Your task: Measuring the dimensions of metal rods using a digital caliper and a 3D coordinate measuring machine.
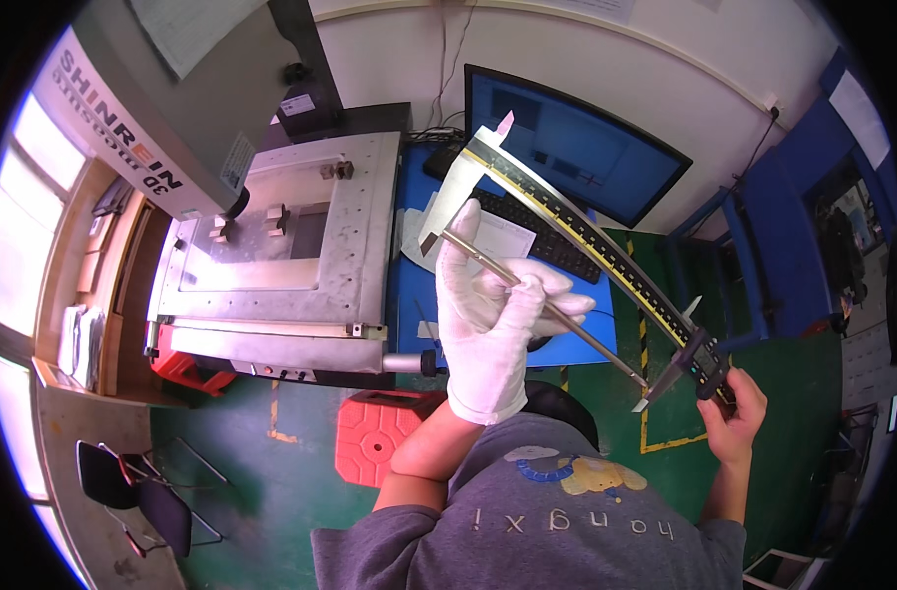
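My left hand [488, 339], in a white glove, pinches a long thin metal rod [591, 340] between its fingers. The rod slants from upper left to lower right. My bare right hand [736, 418] grips a long digital caliper [606, 251] by its slider end, near the small display [706, 360]. The caliper's fixed jaw [455, 192] stands beside the rod's upper end, and the sliding jaw [660, 382] lies by its lower end. The rod spans the gap between both jaws; whether they touch it, I cannot tell.
A measuring machine [370, 206] with small metal blocks [275, 220] on its glass stage stands at left. Behind the caliper are a monitor [606, 147], keyboard [576, 261] and paper on a blue tabletop [409, 320]. A red stool [375, 433] is below; a chair [163, 511] stands lower left.
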Demonstrator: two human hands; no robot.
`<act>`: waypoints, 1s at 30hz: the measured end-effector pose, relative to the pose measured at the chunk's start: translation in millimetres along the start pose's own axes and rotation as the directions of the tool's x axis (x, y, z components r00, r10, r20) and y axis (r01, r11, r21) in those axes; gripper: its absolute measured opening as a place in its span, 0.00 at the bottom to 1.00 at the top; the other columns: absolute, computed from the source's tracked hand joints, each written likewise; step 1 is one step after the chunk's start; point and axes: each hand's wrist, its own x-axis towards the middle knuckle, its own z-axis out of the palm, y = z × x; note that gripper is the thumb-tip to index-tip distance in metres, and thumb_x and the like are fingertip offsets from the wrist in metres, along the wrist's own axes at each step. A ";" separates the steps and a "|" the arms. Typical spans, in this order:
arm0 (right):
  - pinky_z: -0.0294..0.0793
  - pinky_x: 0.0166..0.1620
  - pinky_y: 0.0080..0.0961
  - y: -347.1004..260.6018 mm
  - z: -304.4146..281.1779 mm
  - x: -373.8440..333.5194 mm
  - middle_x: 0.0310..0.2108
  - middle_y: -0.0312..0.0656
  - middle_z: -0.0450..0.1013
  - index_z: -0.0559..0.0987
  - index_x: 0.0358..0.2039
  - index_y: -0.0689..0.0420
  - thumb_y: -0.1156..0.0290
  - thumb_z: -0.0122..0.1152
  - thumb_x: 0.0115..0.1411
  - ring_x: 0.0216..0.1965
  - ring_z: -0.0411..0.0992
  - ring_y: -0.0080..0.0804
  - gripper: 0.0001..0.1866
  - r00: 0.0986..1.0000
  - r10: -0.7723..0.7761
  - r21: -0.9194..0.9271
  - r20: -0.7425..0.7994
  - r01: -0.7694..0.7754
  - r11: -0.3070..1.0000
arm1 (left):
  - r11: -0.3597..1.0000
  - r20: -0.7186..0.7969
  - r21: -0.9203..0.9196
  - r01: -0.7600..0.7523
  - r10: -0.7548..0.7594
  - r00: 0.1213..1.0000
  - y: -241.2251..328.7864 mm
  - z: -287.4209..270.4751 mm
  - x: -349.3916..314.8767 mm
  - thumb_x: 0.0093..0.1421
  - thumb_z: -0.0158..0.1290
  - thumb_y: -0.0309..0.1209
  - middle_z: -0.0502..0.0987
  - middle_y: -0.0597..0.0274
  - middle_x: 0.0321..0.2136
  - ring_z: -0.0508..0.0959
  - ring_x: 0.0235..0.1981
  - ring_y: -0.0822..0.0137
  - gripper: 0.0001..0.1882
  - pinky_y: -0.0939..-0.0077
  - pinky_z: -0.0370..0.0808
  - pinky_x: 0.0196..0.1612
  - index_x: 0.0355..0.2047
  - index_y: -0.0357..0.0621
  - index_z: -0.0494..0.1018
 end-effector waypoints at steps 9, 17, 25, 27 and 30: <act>0.57 0.19 0.12 -3.0 1.3 -5.6 0.19 0.37 0.63 0.70 0.33 0.69 0.77 0.60 0.38 0.17 0.60 0.19 0.18 1.000 0.006 -0.024 0.009 -0.006 1.000 | 1.000 -0.012 0.026 0.005 -0.004 1.000 1.8 -2.6 -2.8 0.54 0.45 0.21 0.70 0.54 0.25 0.76 0.24 0.60 0.35 0.69 0.76 0.28 0.56 0.50 0.37; 0.57 0.17 0.16 -10.8 6.2 10.9 0.17 0.38 0.64 0.71 0.32 0.66 0.74 0.64 0.38 0.15 0.61 0.21 0.19 0.998 -0.067 -0.082 0.010 0.067 0.994 | 0.982 -0.078 0.171 -0.077 0.091 0.993 4.7 -6.9 0.1 0.52 0.49 0.27 0.69 0.59 0.24 0.75 0.21 0.61 0.35 0.69 0.77 0.25 0.56 0.48 0.42; 0.57 0.16 0.16 -6.9 10.1 9.6 0.16 0.39 0.64 0.71 0.30 0.64 0.71 0.67 0.36 0.14 0.61 0.23 0.20 0.999 -0.050 -0.094 0.009 0.051 0.994 | 0.995 -0.050 0.080 -0.060 0.064 0.997 10.3 -13.6 -0.8 0.54 0.47 0.26 0.66 0.58 0.26 0.74 0.21 0.61 0.32 0.70 0.76 0.24 0.56 0.48 0.43; 0.58 0.16 0.16 -7.6 11.8 9.0 0.16 0.39 0.65 0.71 0.29 0.64 0.71 0.67 0.35 0.14 0.61 0.23 0.20 1.000 -0.021 -0.071 -0.005 0.021 0.997 | 0.997 -0.033 0.057 -0.058 0.060 0.998 9.1 -14.6 -0.6 0.54 0.46 0.26 0.66 0.58 0.25 0.74 0.22 0.61 0.32 0.69 0.76 0.24 0.56 0.48 0.43; 0.58 0.16 0.15 -9.8 14.2 7.0 0.17 0.39 0.65 0.71 0.28 0.64 0.71 0.67 0.35 0.14 0.62 0.22 0.19 1.000 0.013 -0.057 -0.022 -0.014 0.998 | 0.994 -0.016 0.083 -0.064 0.066 0.998 8.5 -18.2 -0.8 0.55 0.45 0.26 0.66 0.58 0.26 0.74 0.24 0.59 0.30 0.67 0.76 0.25 0.55 0.48 0.44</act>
